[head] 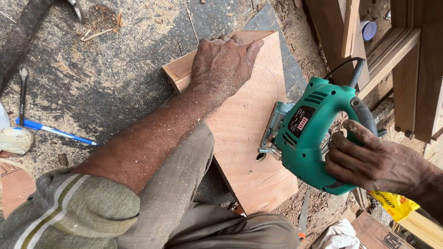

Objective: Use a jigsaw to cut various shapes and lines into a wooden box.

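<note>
A plywood sheet [251,138] is pressed flat by the left hand [223,62], fingers spread, near its far corner on the dusty floor [115,78]. A green jigsaw [314,131], set on the sheet's right edge, is gripped by the right hand [374,161].

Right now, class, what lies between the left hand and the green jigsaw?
In the head view, only bare plywood board with a faint pencilled curve separates left hand from jigsaw.

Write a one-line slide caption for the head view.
Left hand presses a plywood sheet flat while the right hand grips a green jigsaw at a small hole.
</note>
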